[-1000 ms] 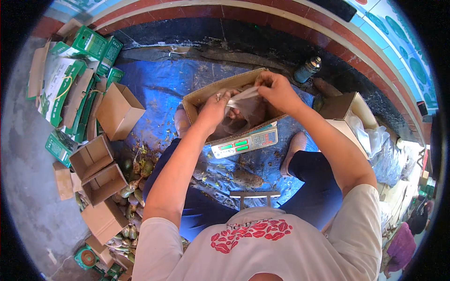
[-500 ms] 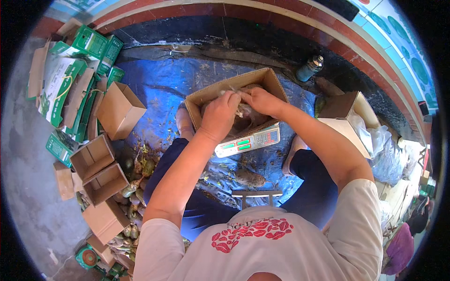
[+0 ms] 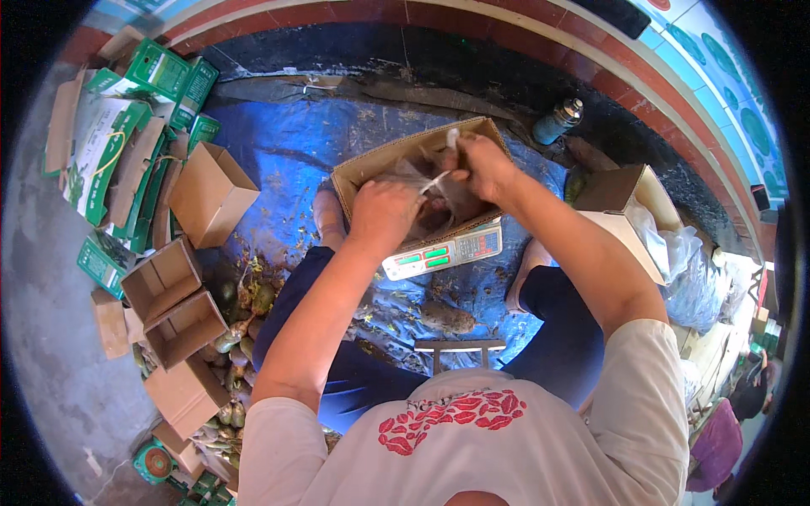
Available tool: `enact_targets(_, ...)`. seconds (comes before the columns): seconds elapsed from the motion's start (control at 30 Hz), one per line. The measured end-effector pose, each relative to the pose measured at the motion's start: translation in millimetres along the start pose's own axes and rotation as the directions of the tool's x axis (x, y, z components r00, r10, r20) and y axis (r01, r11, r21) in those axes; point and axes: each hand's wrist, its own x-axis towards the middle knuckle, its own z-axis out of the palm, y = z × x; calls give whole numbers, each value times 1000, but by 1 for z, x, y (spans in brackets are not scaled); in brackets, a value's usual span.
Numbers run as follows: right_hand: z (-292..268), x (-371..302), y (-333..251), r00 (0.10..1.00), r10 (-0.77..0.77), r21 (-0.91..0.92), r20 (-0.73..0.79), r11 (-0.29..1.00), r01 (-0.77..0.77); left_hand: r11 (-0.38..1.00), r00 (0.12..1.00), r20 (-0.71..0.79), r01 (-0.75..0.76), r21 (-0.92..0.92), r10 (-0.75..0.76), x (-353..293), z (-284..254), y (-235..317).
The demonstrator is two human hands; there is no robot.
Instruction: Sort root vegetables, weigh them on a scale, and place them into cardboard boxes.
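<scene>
A brown cardboard box (image 3: pixel 390 162) sits open on a digital scale (image 3: pixel 472 246) with lit green displays, between my feet. Inside it is a clear plastic bag (image 3: pixel 456 199) with reddish-brown contents I cannot make out. My left hand (image 3: pixel 384 212) is closed on the bag's gathered plastic at the box's near left. Over the right side of the box, my right hand (image 3: pixel 487 165) grips another part of the bag's top. A strand of twisted plastic stretches between the two hands, and a whitish end sticks up beside my right fingers.
Empty cardboard boxes (image 3: pixel 213 196) and flattened green cartons (image 3: pixel 101 156) crowd the left, beside a heap of gourd-like produce (image 3: pixel 240 337). A blue flask (image 3: pixel 557 122) stands by the wall. On the right is a box (image 3: pixel 620 211) with plastic bags (image 3: pixel 696 287). A low stool (image 3: pixel 460 346) is close to me.
My hands, close together before, have moved apart, the right up and to the right, the left slightly down and left. The plastic between them is now drawn out into a strand.
</scene>
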Motion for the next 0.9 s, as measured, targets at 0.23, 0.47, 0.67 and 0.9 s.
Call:
enact_targets(0.23, -22, 21, 16, 848, -529, -953, -2, 259, 159, 980, 812, 554, 107, 169, -184, -15, 8, -13)
enact_targets(0.47, -34, 24, 19, 815, -579, -993, 21, 82, 84, 980, 723, 667, 80, 179, -181, -1, -7, -7)
enact_targets(0.67, 3, -20, -8, 933, -343, -890, 111, 384, 247, 867, 990, 65, 139, -479, -123, 8, 10, -18)
enact_targets(0.9, 16, -45, -9, 938, -230, -703, 258, 622, 346, 106, 779, 539, 595, -797, -320, 26, 27, 4)
